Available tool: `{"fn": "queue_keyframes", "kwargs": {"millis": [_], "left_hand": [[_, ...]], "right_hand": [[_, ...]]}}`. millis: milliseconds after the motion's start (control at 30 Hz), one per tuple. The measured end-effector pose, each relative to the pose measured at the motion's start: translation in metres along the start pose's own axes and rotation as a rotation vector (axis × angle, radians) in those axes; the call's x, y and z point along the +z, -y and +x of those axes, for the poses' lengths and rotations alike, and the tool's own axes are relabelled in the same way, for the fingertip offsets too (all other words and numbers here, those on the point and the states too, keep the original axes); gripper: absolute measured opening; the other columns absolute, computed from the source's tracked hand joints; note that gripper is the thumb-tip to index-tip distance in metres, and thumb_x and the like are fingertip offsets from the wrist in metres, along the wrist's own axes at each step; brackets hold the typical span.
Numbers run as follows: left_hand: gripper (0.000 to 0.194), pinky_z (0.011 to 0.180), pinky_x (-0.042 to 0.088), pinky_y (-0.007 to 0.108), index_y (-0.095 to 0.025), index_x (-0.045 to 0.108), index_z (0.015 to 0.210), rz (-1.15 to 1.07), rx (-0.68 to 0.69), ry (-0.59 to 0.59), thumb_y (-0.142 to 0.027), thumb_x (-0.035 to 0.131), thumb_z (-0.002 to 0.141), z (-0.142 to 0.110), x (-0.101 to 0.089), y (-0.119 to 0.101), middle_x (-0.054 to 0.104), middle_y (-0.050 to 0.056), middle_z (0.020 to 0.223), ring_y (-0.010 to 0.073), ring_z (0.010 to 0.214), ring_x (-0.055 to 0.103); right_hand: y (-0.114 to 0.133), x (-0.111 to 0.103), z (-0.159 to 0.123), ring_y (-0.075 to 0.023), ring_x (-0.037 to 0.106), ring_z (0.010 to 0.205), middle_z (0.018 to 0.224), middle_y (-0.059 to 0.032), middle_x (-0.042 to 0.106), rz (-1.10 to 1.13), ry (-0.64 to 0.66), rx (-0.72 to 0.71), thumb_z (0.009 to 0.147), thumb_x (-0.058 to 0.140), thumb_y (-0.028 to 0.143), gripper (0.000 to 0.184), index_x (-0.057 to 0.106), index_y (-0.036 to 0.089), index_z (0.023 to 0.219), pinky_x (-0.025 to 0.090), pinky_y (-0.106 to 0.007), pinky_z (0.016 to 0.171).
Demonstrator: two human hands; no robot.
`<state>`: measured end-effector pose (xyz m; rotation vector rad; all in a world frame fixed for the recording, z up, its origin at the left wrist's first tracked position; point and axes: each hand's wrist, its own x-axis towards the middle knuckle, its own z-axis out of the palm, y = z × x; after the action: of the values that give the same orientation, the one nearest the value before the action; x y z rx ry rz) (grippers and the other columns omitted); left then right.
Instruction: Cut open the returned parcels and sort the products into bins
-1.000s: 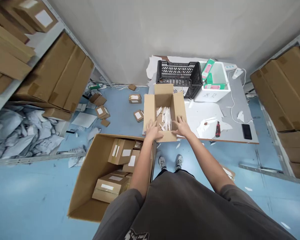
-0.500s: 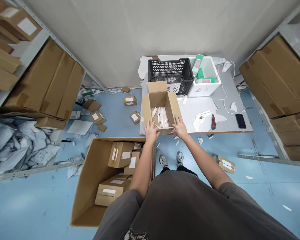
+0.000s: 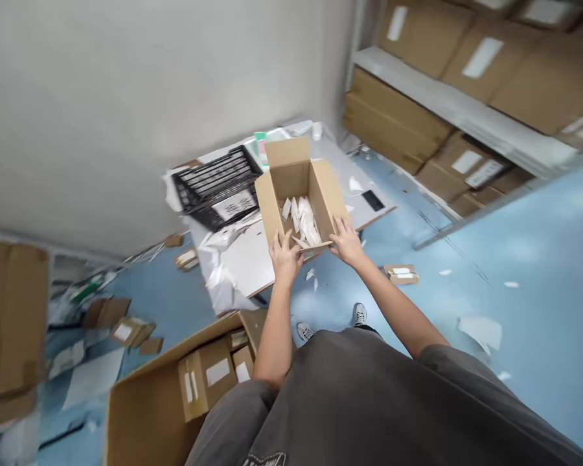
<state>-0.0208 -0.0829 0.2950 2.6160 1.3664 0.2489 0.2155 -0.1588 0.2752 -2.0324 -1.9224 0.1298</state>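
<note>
An open cardboard box (image 3: 276, 200) with white paper strips (image 3: 304, 223) inside is lifted in front of me, above the near edge of a low table (image 3: 243, 259). My left hand (image 3: 285, 257) grips the box's near left corner. My right hand (image 3: 347, 243) grips its near right corner. Both hands have fingers curled on the box's walls.
A black plastic crate (image 3: 214, 184) and a dark phone (image 3: 372, 200) sit on the table. A large open carton (image 3: 146, 414) of small labelled boxes stands on the blue floor at my left. Shelves with cartons (image 3: 447, 97) line the right. Paper scraps and small boxes (image 3: 401, 274) litter the floor.
The box has come up off the table in both hands, and my view has swung sharply to the right, so the right-hand shelves now fill the top right.
</note>
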Motion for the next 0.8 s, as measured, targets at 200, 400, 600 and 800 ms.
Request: {"fn": "queue_keyframes", "kwargs": {"millis": [200,400,600,800], "left_hand": [[0.022,0.128,0.028,0.067,-0.031,0.079,0.112,-0.033,0.36,0.069,-0.031,0.072,0.091,0.08,0.048,-0.207,0.035,-0.004,0.176,0.0399,0.168,0.006],[0.019,0.128,0.027,0.068,-0.032,0.08,0.11,-0.092,0.685,0.134,-0.031,0.071,0.093,0.106,0.107,-0.397,0.037,-0.003,0.175,0.0386,0.167,0.011],[0.019,0.128,0.029,0.066,-0.033,0.082,0.109,-0.129,0.937,0.274,-0.03,0.074,0.091,0.09,0.169,-0.529,0.04,-0.003,0.173,0.0369,0.166,0.018],[0.017,0.13,0.025,0.067,-0.031,0.083,0.106,-0.123,1.052,0.411,-0.03,0.077,0.09,0.059,0.223,-0.592,0.038,-0.001,0.174,0.0375,0.166,0.016]], "right_hand": [[-0.173,-0.081,-0.114,-0.045,0.022,0.163,0.181,-0.0098,0.018,-0.082,-0.169,0.333,0.085,0.077,0.02,0.016,0.078,0.018,0.101,0.032,-0.065,0.127],[-0.288,-0.136,-0.251,-0.0456,0.02,0.164,0.181,-0.0088,0.016,-0.156,-0.284,0.641,0.085,0.075,0.021,0.013,0.076,0.018,0.098,0.032,-0.069,0.125],[-0.339,-0.152,-0.369,-0.0462,0.023,0.163,0.18,-0.0117,0.021,-0.207,-0.276,0.937,0.086,0.075,0.022,0.013,0.076,0.018,0.098,0.033,-0.07,0.124],[-0.357,-0.132,-0.445,-0.0469,0.022,0.163,0.18,-0.0148,0.019,-0.199,-0.224,1.125,0.085,0.077,0.024,0.017,0.077,0.018,0.102,0.029,-0.072,0.125]]}}
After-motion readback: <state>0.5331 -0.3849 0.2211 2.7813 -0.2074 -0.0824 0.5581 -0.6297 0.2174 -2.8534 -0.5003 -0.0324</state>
